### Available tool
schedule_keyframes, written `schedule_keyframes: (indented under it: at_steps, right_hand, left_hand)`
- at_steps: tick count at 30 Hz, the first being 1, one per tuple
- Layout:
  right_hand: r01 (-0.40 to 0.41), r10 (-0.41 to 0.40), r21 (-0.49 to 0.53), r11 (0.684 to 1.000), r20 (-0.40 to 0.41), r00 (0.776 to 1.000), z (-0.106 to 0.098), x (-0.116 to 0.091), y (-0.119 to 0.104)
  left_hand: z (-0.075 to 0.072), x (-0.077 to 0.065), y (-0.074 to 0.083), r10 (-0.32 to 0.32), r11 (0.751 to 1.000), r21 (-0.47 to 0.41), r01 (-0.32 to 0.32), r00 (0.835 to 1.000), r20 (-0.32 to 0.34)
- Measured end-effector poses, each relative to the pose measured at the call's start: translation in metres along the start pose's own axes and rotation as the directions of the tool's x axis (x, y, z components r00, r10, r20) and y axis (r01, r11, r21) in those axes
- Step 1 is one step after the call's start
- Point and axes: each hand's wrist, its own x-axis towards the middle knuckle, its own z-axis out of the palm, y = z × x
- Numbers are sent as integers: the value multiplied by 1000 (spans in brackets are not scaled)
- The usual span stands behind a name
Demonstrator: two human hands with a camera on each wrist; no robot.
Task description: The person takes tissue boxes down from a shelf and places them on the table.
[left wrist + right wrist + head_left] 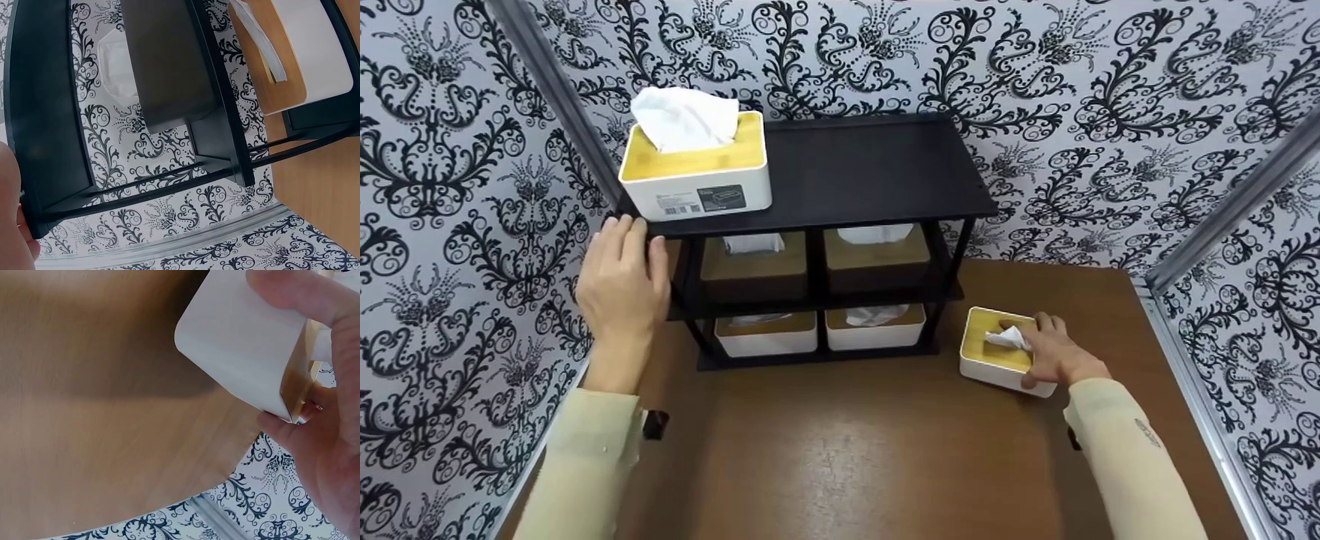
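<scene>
A black shelf rack [877, 169] stands against the back wall. My left hand [622, 289] grips its upper left corner, with fingers along the side and the thumb at the front. In the left wrist view, fingertips show behind the rack's dark end. My right hand [1061, 352] holds a small white tissue box [997, 373] with a wood-coloured lid, right of the rack. The thumb is on one long side and the fingers reach round the other. A white tissue [1006, 337] sticks up from its lid. Whether the box touches the table cannot be told.
A larger tissue box [697, 196] sits on the rack's top left. Two boxes stand on the middle level, including one at right [877, 251], and two on the bottom, including one at left [769, 343]. Patterned walls [1065, 150] enclose the brown table [840, 450].
</scene>
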Motion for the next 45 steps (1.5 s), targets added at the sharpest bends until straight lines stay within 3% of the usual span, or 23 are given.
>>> schedule_keyframes:
  at_steps: [22, 36, 45]
  right_hand:
    - [19, -20, 32, 999, 29, 999, 7, 10, 3]
    - [-13, 8, 45, 999, 111, 994, 3, 22, 0]
    - [1, -1, -1, 1000, 34, 999, 11, 26, -4]
  left_hand:
    - [1, 1, 2, -5, 1000, 18, 4, 999, 32]
    - [-1, 2, 0, -14, 1000, 14, 14, 1000, 13]
    - [-1, 0, 0, -20, 1000, 12, 20, 1000, 23]
